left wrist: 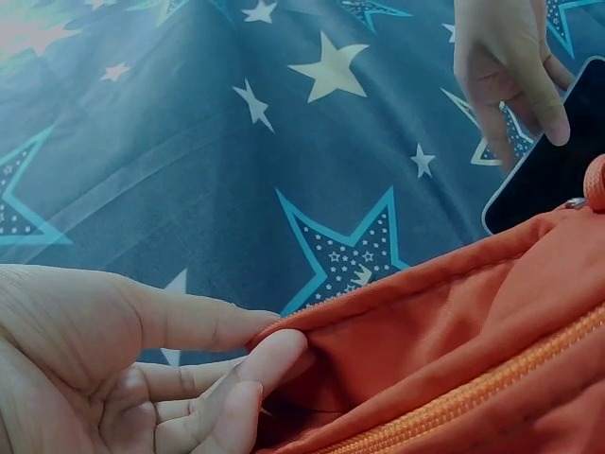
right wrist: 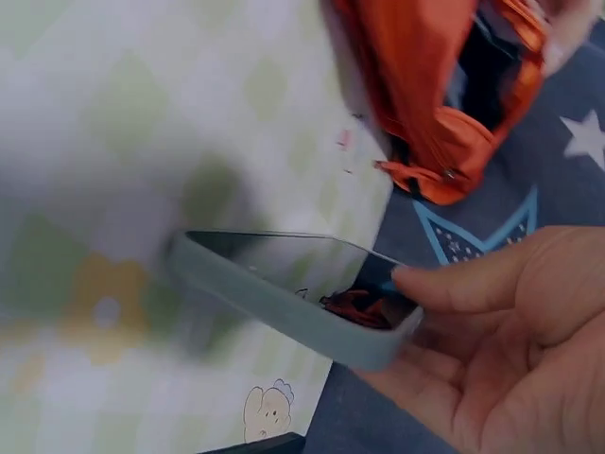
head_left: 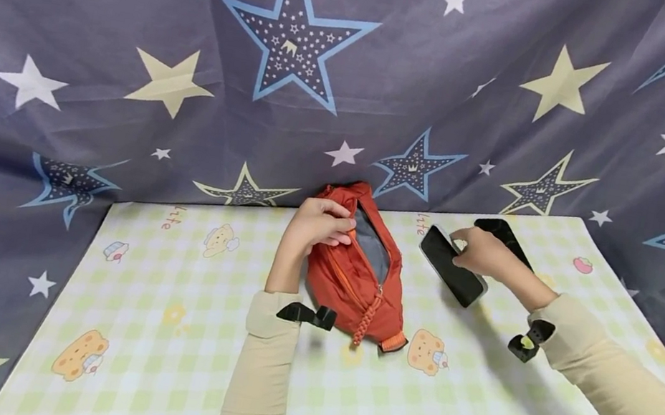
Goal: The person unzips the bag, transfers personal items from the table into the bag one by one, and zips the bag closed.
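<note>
An orange-red waist bag [head_left: 337, 277] lies on the table with its zipped pocket gaping, a grey lining showing inside. My left hand [head_left: 320, 224] pinches the pocket's rim; in the left wrist view the left hand [left wrist: 161, 369] has thumb and fingers at that fabric edge. To the right of the bag, my right hand [head_left: 480, 251] holds a smartphone [head_left: 450, 266] with a black screen. The right wrist view shows the smartphone [right wrist: 284, 303] in a grey-green case, tilted above the table, gripped at one end between thumb and fingers.
A second flat black object [head_left: 501, 231] lies beyond the right hand, partly hidden by it. The table's checked cloth [head_left: 165, 355] carries printed cartoons. A dark star-patterned curtain [head_left: 356, 59] hangs along the table's back edge.
</note>
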Available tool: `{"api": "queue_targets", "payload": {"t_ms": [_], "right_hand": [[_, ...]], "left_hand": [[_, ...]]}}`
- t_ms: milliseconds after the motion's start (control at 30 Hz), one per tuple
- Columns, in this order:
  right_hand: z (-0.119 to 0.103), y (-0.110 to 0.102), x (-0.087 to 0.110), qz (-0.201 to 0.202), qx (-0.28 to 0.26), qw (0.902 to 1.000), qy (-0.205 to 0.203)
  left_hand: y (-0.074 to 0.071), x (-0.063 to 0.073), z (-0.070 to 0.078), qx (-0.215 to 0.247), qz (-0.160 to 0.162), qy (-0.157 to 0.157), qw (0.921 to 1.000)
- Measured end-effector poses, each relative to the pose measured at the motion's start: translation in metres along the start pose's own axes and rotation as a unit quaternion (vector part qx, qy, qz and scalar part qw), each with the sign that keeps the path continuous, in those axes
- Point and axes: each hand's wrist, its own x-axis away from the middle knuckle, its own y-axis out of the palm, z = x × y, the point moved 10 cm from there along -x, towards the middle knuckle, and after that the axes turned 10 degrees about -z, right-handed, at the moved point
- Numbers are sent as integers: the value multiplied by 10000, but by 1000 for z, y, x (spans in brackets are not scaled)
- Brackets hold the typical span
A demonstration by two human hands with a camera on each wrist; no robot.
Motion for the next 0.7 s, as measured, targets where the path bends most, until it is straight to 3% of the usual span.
{"api": "queue_targets", "payload": {"t_ms": [100, 300, 433, 467, 567, 633, 700], "right_hand": [[7, 0, -1, -187, -527, 9984, -22], [31, 1, 0, -141, -1365, 9902, 248], [44, 1, 2, -98, -2506, 9678, 203], [44, 1, 2, -92, -2821, 9593, 95], [40, -1, 1, -107, -4001, 9160, -269], [33, -2, 0, -208, -4744, 8787, -490], [21, 0, -2, -379, -5466, 8338, -674]], "left_hand": [[1, 0, 1, -64, 3, -2, 10000], [2, 0, -2, -65, -6, -63, 10000], [3, -1, -2, -58, -16, -37, 10000], [3, 0, -2, -61, -7, -33, 10000], [2, 0, -2, -81, 23, -6, 10000], [0, -1, -1, -87, 54, 38, 9999], [-1, 0, 0, -74, 102, 94, 9999]]}}
